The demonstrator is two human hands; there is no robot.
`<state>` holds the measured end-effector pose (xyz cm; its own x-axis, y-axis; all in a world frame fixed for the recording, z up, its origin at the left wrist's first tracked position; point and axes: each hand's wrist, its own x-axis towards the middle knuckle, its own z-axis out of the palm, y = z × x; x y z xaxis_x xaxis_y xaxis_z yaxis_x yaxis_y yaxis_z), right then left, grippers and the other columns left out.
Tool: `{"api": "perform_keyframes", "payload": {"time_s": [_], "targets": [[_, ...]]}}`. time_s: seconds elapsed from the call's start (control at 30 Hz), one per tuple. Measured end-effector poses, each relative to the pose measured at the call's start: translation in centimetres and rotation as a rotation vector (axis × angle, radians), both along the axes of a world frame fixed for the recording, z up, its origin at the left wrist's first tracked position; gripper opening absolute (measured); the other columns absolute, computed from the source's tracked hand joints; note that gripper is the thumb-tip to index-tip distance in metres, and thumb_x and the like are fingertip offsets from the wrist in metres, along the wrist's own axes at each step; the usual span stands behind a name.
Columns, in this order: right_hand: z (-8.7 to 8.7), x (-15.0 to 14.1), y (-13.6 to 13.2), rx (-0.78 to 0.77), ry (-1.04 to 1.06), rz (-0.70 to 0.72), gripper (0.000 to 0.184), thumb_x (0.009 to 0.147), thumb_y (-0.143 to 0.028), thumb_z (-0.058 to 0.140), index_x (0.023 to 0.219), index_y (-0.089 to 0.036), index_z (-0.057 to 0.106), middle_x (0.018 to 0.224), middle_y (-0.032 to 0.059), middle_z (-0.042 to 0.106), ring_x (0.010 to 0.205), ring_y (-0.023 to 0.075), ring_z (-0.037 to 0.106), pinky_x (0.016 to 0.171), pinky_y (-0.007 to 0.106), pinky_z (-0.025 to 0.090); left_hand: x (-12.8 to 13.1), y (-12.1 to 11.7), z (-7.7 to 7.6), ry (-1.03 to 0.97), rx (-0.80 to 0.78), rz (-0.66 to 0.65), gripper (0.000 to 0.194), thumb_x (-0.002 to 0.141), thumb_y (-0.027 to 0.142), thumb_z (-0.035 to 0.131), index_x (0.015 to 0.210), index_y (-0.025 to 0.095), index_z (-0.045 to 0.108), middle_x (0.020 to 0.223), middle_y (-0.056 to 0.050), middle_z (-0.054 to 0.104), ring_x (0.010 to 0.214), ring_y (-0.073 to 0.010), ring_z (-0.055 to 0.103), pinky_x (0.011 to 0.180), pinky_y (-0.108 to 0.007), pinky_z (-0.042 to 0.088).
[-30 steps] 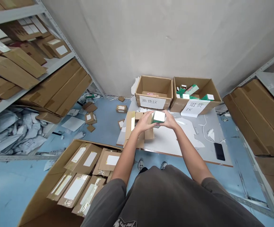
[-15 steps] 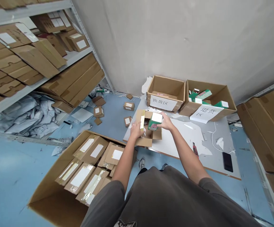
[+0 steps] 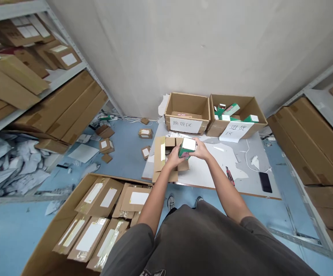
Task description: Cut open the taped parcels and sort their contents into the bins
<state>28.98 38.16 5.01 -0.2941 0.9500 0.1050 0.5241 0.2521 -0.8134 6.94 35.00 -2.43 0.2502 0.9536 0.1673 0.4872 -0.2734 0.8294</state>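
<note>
Between my two hands is a small green box with a white end facing up. My left hand is closed around its left side, and my right hand grips its right side. Just left of and below the green box lies an opened cardboard box with its flaps spread, on the table. A pale label strip shows on one flap. My hands and the green box hide part of its inside.
Behind stand two cardboard bins with handwritten signs, the left bin and the right bin with several green boxes. A box cutter and a phone lie at right. A large carton of parcels stands at lower left.
My left hand has let go of the cardboard box flap and moved right onto the green box. My right hand still holds the green box. The view has shifted right.
</note>
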Motion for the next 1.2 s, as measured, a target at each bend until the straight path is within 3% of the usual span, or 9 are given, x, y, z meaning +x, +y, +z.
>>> {"api": "perform_keyframes", "payload": {"time_s": [0.13, 0.27, 0.37, 0.47, 0.67, 0.93, 1.03, 1.2], "targets": [[1.4, 3.0, 0.4, 0.045, -0.010, -0.053, 0.066, 0.058, -0.039, 0.085, 0.116, -0.027, 0.056, 0.101, 0.0001, 0.071, 0.086, 0.0237, 0.063, 0.075, 0.033, 0.050, 2.9, 2.5, 2.6, -0.013, 0.004, -0.049, 0.094, 0.074, 0.036, 0.088, 0.157, 0.021, 0.046, 0.155, -0.018, 0.059, 0.144, -0.0372, 0.056, 0.119, -0.054, 0.047], [2.8, 6.4, 1.3, 0.077, -0.015, -0.126, 0.066, 0.060, -0.041, 0.089, 0.116, -0.028, 0.056, 0.105, 0.0017, 0.073, 0.091, 0.0262, 0.066, 0.078, 0.035, 0.051, 5.8, 5.0, 5.9, -0.040, 0.138, -0.120, 0.086, 0.080, 0.034, 0.084, 0.156, 0.023, 0.047, 0.151, -0.015, 0.061, 0.141, -0.0336, 0.058, 0.120, -0.051, 0.047], [4.0, 9.7, 2.9, 0.114, -0.013, -0.187, 0.069, 0.060, -0.041, 0.091, 0.118, -0.028, 0.056, 0.107, 0.0026, 0.073, 0.095, 0.0282, 0.067, 0.081, 0.036, 0.052, 9.3, 7.8, 8.0, -0.030, 0.214, -0.152, 0.083, 0.080, 0.031, 0.084, 0.155, 0.026, 0.049, 0.145, -0.012, 0.065, 0.136, -0.0324, 0.060, 0.119, -0.051, 0.048], [5.1, 14.0, 5.5, 0.152, -0.028, -0.227, 0.072, 0.061, -0.039, 0.089, 0.124, -0.028, 0.056, 0.110, 0.0027, 0.073, 0.097, 0.0290, 0.067, 0.082, 0.037, 0.052, 13.9, 11.5, 9.1, -0.021, 0.234, -0.178, 0.085, 0.079, 0.029, 0.083, 0.156, 0.028, 0.048, 0.143, -0.010, 0.066, 0.133, -0.0311, 0.062, 0.118, -0.049, 0.048], [6.9, 25.2, 13.9, 0.268, -0.065, -0.245, 0.076, 0.063, -0.039, 0.087, 0.131, -0.026, 0.055, 0.120, 0.0055, 0.071, 0.103, 0.0311, 0.067, 0.086, 0.038, 0.053, 25.6, 20.6, 10.3, -0.026, 0.293, -0.171, 0.086, 0.078, 0.028, 0.081, 0.157, 0.026, 0.046, 0.145, -0.011, 0.064, 0.137, -0.0315, 0.060, 0.119, -0.047, 0.047], [8.5, 39.2, 26.0, 0.303, -0.095, -0.302, 0.075, 0.065, -0.038, 0.087, 0.132, -0.027, 0.055, 0.121, 0.0060, 0.072, 0.103, 0.0311, 0.067, 0.085, 0.037, 0.052, 40.7, 33.1, 12.3, -0.036, 0.322, -0.193, 0.086, 0.083, 0.028, 0.080, 0.161, 0.027, 0.042, 0.147, -0.012, 0.063, 0.136, -0.0321, 0.061, 0.117, -0.049, 0.049], [7.9, 42.8, 30.1, 0.313, -0.099, -0.318, 0.074, 0.065, -0.038, 0.086, 0.131, -0.025, 0.055, 0.121, 0.0075, 0.072, 0.104, 0.0314, 0.067, 0.086, 0.038, 0.053, 44.6, 37.3, 11.7, -0.039, 0.297, -0.184, 0.086, 0.083, 0.025, 0.080, 0.160, 0.026, 0.042, 0.147, -0.012, 0.063, 0.136, -0.0326, 0.061, 0.115, -0.050, 0.051], [5.1, 47.2, 36.5, 0.275, -0.074, -0.282, 0.078, 0.065, -0.034, 0.086, 0.136, -0.023, 0.056, 0.125, 0.0086, 0.071, 0.111, 0.0330, 0.068, 0.095, 0.044, 0.055, 49.1, 43.2, 9.5, -0.041, 0.248, -0.187, 0.086, 0.082, 0.023, 0.080, 0.159, 0.024, 0.043, 0.149, -0.013, 0.063, 0.141, -0.0342, 0.058, 0.118, -0.051, 0.049]]}}
